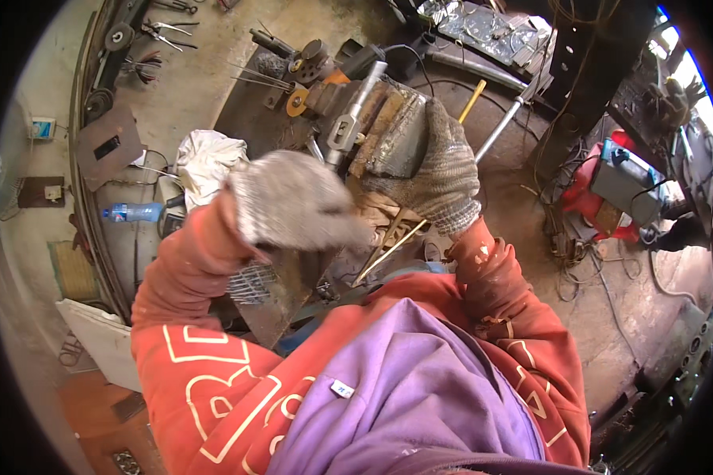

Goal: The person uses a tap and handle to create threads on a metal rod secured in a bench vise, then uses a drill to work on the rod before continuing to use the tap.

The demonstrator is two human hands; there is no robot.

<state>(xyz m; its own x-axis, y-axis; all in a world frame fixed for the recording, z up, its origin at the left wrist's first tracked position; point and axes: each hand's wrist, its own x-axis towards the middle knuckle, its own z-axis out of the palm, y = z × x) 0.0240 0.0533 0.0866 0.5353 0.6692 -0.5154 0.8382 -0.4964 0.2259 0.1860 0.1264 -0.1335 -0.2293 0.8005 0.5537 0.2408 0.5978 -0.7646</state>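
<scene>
Steel makes up the round workbench (245, 119), which carries a rusty bench vise (376, 119) near its middle. Orange sleeves come up from the lower edge. The right hand (444, 170), in a grey knitted glove, lies curled over the vise's near end, fingers wrapped round the block. The left hand (293, 202), gloved alike, is blurred just left of the vise; whether it holds anything I cannot tell. Thin welding rods (388, 249) slant below the vise.

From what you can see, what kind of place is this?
Probably a metal or welding workshop: a bench vise under the gloved right hand, pliers on the floor, and tangled cables.
</scene>
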